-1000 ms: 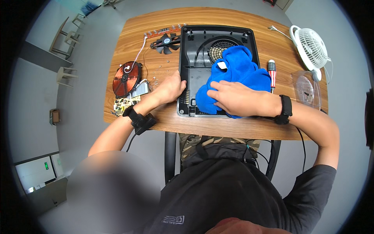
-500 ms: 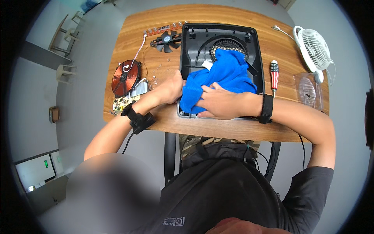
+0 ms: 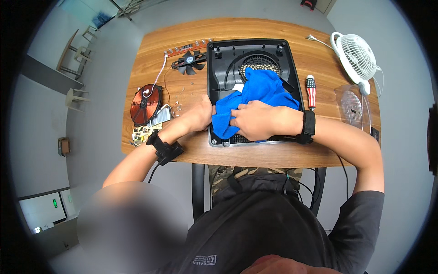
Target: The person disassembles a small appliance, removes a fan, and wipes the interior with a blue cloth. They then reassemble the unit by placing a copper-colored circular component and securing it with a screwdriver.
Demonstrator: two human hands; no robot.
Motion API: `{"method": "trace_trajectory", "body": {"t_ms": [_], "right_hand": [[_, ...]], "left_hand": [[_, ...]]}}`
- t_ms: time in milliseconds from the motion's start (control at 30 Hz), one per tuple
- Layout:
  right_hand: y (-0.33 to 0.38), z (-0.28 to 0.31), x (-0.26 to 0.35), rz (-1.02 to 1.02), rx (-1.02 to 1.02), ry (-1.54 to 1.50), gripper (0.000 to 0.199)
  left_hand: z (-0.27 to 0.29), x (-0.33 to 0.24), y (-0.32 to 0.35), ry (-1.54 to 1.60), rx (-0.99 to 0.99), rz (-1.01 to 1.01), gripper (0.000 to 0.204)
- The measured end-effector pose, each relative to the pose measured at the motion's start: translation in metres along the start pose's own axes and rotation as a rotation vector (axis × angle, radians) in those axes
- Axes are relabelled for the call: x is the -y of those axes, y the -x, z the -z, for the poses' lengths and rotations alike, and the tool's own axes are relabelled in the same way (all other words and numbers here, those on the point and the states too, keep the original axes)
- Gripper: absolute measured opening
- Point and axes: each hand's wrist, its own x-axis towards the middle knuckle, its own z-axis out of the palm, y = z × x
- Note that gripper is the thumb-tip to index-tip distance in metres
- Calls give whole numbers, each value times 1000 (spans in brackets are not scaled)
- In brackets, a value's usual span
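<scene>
A black plastic appliance housing (image 3: 226,75), like an induction cooker base, lies open on the table before me. Its round vent grille shows near the far side. A blue cloth (image 3: 267,89) is bunched inside it, covering much of the middle and hiding what is under it. My right hand (image 3: 258,119) grips the cloth and presses it near the housing's front, fingers bent. At the left edge my left hand (image 3: 200,114) holds the housing's side wall, its fingertips partly hidden by the rim and the cloth.
Left of the housing lie a copper coil (image 3: 146,104), a circuit board (image 3: 143,133), a small black fan (image 3: 190,63), an orange button board (image 3: 187,47) and several screws. To the right are a screwdriver (image 3: 311,91), a white desk fan (image 3: 358,57) and a clear plastic tray (image 3: 353,107).
My right hand has shifted on the cloth, its fingers more curled. The cloth's front part has drawn back, baring a slotted vent at the housing's front. The whole view has tilted slightly.
</scene>
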Motion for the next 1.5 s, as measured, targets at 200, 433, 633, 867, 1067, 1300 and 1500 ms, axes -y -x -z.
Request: {"method": "trace_trajectory", "body": {"t_ms": [200,433,633,867,1067,1300,1500], "right_hand": [[-22,-9,3,69,-422,43,26],[-8,-10,-16,-69,-179,77,37],[38,28,-34,-194,-429,-132,30],[149,73,-74,-419,-826,113,24],[219,69,-104,-667,-1067,114,28],[219,47,-111,-695,-1295,-63,28],[224,41,-101,-672,-1408,-128,27]], "left_hand": [[3,8,4,-53,-6,-355,49],[5,-18,6,85,-1,97,37],[-4,0,3,-34,-70,-29,42],[44,-45,5,-544,132,96,65],[58,-154,-33,-517,-36,-41,59],[20,-230,-113,-374,-135,-140,59],[5,-236,-142,-409,-135,-21,64]]}}
